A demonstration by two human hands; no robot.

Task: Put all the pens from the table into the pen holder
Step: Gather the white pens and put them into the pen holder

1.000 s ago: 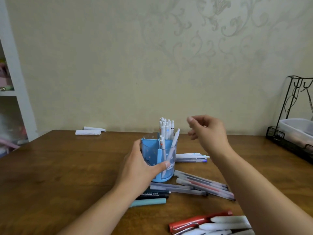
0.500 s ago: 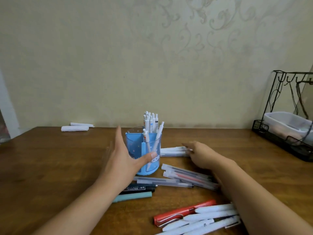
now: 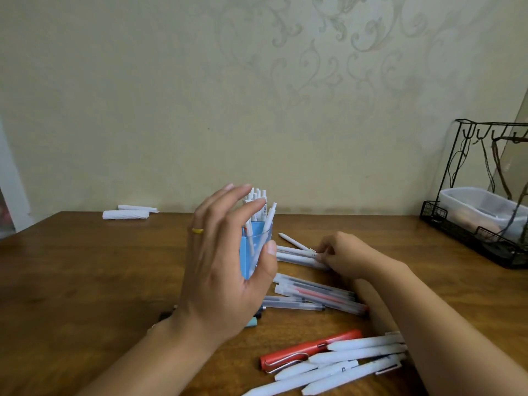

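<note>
The table (image 3: 85, 281) carries everything. The left hand (image 3: 225, 264) is raised in front of the holder (image 3: 251, 252), fingers spread and nearly straight, thumb by its right wall; whether it touches is unclear. The right hand (image 3: 345, 252) lies low, right of the holder, fingertips pinching white pens (image 3: 297, 254) on the wood. Upright pens (image 3: 258, 207) fill the holder. Clear pens (image 3: 314, 294) lie nearer, and more white pens (image 3: 343, 364) with a red pen (image 3: 308, 348) nearest.
</note>
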